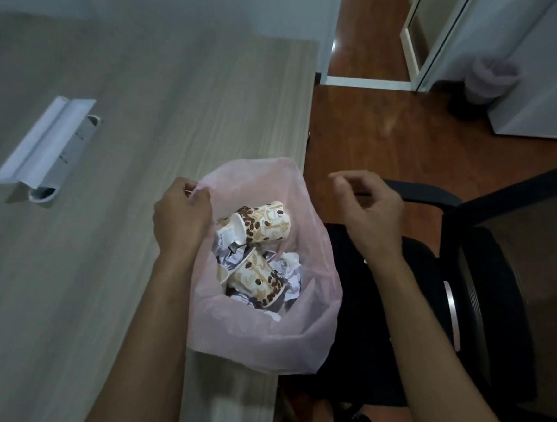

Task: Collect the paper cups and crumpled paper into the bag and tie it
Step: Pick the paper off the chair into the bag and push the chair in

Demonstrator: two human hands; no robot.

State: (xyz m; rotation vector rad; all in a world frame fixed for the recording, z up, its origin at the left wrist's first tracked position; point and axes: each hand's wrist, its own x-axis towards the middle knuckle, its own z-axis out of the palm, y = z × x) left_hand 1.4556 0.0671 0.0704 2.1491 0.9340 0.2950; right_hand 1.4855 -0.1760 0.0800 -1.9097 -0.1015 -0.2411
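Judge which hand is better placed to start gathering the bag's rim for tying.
Left, probably. The left hand already pinches the pink bag at its rim; the right hand hangs beside it, holding nothing.

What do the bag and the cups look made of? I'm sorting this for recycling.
The bag looks like thin, translucent pink plastic film: it wrinkles softly and the contents show faintly through it. The cups look like matte printed paper with coffee-bean patterns and white insides; any lining can't be told.

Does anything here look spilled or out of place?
Nothing is spilled. The paper cups and crumpled paper lie jumbled inside the pink bag, which overhangs the table edge, still untied. The left hand pinches its rim.
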